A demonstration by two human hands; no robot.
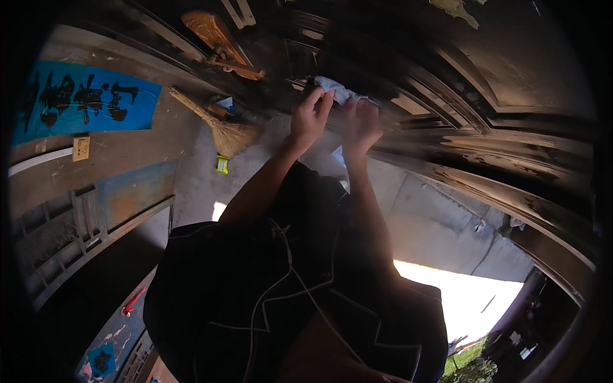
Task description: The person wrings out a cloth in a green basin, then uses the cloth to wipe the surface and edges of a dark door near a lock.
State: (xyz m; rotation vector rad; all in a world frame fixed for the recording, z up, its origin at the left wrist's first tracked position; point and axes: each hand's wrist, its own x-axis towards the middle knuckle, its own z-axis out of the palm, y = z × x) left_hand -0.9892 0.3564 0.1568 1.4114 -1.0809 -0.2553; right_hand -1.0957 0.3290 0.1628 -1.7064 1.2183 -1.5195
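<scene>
A crumpled white cloth is stretched between my two hands in front of a dark wooden door or panel. My left hand pinches the cloth between thumb and fingers at its left part. Slightly blurred, my right hand grips the right end with curled fingers. Behind the cloth the surface is in deep shadow, so whether the cloth touches it I cannot tell.
A straw broom leans by the left wall, with a yellow-green packet on the concrete floor beneath it. An orange carved wooden piece is at upper left. Earphone-like cables hang across my dark shirt.
</scene>
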